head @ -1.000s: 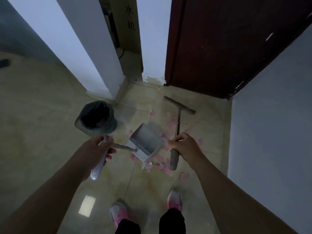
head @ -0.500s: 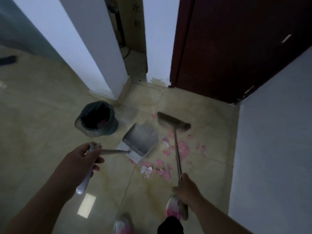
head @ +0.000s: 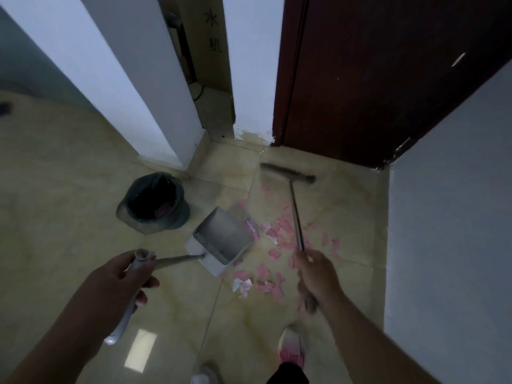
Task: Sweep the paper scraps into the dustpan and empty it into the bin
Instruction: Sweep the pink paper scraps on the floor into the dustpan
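glossy beige tile floor [head: 69,217] w/ marbled veining and a bright rectangular light glare near the bottom left. room is dim; a narrow corner: white pillar [head: 133,79] on the left, a recess behind it w/ a brown panel bearing dark characters, dark red-brown door [head: 374,79] at the back, pale grey wall [head: 448,217] closing the right side. paint is chipped at the base of the white strip by the door frame.

left hand [head: 119,278] is wrapped round the dustpan's pale handle; dustpan [head: 221,239] sits on the floor, mouth facing the scraps, comb teeth along its rear edge. right hand [head: 318,275] is closed round the broom [head: 296,217] shaft; broom head lies on the tile near the door, blurred.

pink paper scraps [head: 279,236] are scattered on the tile just right of and below the dustpan, some touching its edge, a few white-backed. pan looks empty inside. bin [head: 153,202], dark bag liner, stands on the floor left of the dustpan, near the pillar base; sth pink inside. pink-white shoes [head: 291,347] at the bottom edge.
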Demonstrator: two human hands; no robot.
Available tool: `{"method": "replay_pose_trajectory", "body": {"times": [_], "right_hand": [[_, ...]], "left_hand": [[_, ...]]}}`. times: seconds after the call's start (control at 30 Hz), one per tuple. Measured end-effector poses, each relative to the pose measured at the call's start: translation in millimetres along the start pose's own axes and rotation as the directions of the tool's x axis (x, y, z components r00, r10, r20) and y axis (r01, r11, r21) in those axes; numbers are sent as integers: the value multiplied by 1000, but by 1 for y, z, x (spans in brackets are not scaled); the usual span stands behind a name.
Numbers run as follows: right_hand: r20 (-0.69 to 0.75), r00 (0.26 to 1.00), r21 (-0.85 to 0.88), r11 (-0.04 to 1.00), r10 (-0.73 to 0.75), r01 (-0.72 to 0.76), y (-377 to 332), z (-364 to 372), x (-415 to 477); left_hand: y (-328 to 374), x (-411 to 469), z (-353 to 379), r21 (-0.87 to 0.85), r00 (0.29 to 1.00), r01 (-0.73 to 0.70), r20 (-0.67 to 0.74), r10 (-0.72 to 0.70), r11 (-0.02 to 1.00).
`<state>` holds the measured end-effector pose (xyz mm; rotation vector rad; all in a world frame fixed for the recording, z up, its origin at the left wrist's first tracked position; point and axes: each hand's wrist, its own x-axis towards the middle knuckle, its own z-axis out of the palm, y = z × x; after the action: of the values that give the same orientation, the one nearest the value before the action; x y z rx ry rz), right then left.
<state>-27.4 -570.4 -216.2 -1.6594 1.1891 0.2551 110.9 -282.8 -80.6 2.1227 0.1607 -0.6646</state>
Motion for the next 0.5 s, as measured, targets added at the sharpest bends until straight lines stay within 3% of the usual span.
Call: {"method": "replay_pose_trajectory", "body": {"times": [0.1,0.23,0.4,0.5], "right_hand": [[74,997,-203,979,-21,36,-13,13,46],[121,992,-548,836,44,30,7,20,44],[196,971,-545,839,138,-9,54,9,-31],[236,962,-389,921,140,-39,58,-18,-81]], "left_hand": [[-30,2,-7,-21,999,21,-30,-22,1000],[-54,7,-13,-84,995,39,-92,-46,996],[-55,5,-16,-109,998,58,-14,-60,992],[-47,3,-22,-129,994,109,39,-105,986]]}}
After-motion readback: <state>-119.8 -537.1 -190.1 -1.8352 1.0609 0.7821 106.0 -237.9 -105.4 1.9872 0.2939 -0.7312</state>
